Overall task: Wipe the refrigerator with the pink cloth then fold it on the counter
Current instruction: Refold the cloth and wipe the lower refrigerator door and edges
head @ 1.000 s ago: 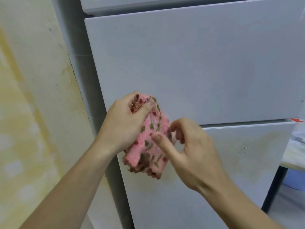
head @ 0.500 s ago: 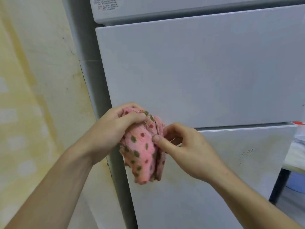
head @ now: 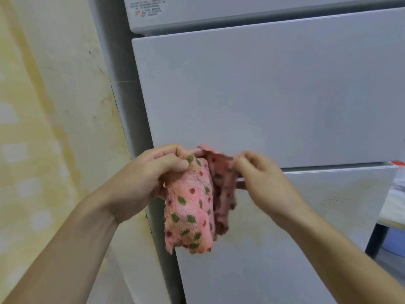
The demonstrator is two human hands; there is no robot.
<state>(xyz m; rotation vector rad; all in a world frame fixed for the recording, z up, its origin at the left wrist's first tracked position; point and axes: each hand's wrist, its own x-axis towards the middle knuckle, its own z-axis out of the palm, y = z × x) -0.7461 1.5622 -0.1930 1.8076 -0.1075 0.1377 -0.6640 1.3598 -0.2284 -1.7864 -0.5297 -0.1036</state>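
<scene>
Both hands' grip point(head: 151, 174) point(head: 260, 178) pinches pink cloth point(head: 192, 207) w/ fridge point(head: 263, 95) behind.

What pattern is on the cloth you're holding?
Pink cloth with green and red dots, seen in the head view, held by the left hand and right hand.

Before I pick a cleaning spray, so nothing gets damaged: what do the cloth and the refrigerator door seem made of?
The cloth: soft fuzzy fabric, probably microfibre or terry, pink with green and red dots; its nap looks fluffy and it hangs limp. The refrigerator door: smooth pale grey-white panel with a faint sheen, likely painted metal, though plastic cannot be ruled out.
</scene>
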